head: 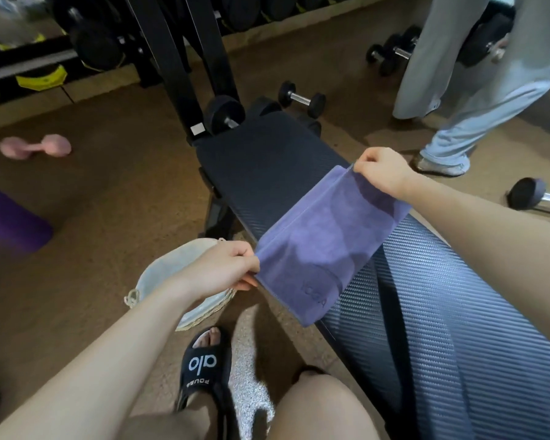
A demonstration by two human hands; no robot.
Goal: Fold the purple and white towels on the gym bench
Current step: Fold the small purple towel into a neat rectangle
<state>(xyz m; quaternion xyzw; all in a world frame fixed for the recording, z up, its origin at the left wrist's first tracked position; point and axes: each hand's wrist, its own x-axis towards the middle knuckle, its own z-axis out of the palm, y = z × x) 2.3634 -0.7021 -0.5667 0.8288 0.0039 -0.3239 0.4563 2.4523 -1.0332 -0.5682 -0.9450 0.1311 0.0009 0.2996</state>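
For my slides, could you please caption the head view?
Both hands, left hand and right hand, stretch a purple towel over the gym bench.

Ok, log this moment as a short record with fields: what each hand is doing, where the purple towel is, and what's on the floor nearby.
left hand: left hand pinches the near edge of the purple towel
right hand: right hand pinches the far edge
towel: stretched between both hands over the gym bench
white towel: not seen
floor: basket, pink dumbbell, black dumbbell

Soft matt purple towel (327,239) cloth lies over the ribbed, faintly glossy bench (442,296) padding.
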